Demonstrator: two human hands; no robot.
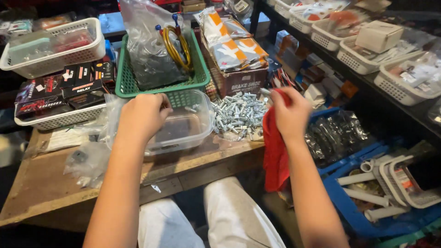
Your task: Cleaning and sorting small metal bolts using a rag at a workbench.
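My right hand grips a red cloth that hangs down past the bench edge, and its fingertips pinch a small silver bolt at the cloth's top. Just left of it lies a pile of silver bolts on the wooden bench. My left hand hovers over the rim of a clear plastic tub, fingers curled; I cannot see anything in it.
A green basket with bagged parts and yellow cable stands behind the tub. White baskets and small black boxes sit at left. A cardboard box holds orange-and-white packets. Shelves of white baskets and a blue crate fill the right.
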